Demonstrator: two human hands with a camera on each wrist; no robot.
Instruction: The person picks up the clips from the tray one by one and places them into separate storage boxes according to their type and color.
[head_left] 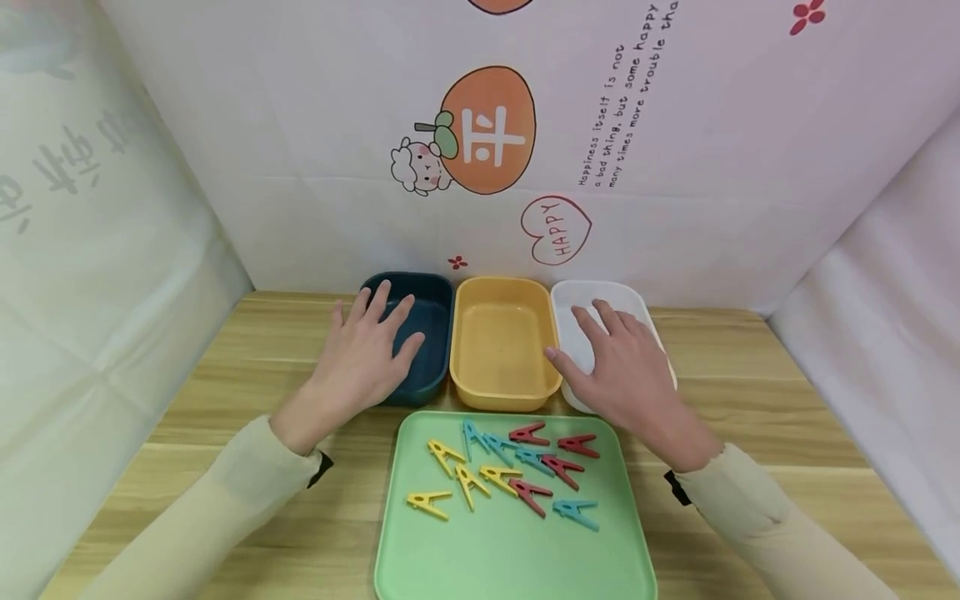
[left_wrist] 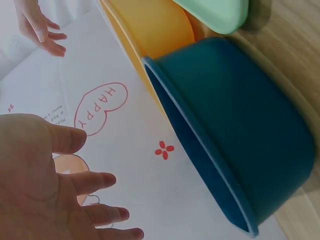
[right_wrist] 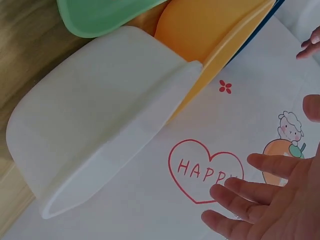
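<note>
the left hand (head_left: pixel 365 354) hovers with fingers spread wide and straight, holding nothing; it covers the near left part of the dark blue bin (head_left: pixel 429 327), so that bin's floor is mostly hidden in the head view. the left wrist view shows only the bin's outer wall and rim, and whether the fingers touch the bin cannot be told. the blue bin is a rounded rectangular tub, at 11 o'clock from the green tray (head_left: pixel 510 550). just beside it, touching or nearly so, stands the yellow bin (head_left: pixel 501 392) of the same shape, at 12 o'clock from the tray, its inside plainly seen. next comes the white bin (head_left: pixel 592 293) at 1 o'clock, its near half hidden under the right hand (head_left: pixel 624 371), whose fingers are also splayed and straight, gripping nothing. the tray's near edge is cut off by the frame. on it lie small clothes pegs in a loose cluster: yellow pegs (head_left: pixel 456 479) at the left, blue pegs (head_left: pixel 576 512) and red pegs (head_left: pixel 561 468) mixed toward the right, some overlapping. all stands on a wooden table (head_left: pixel 225 400), backed by a printed white cloth (head_left: pixel 675 167).
</note>
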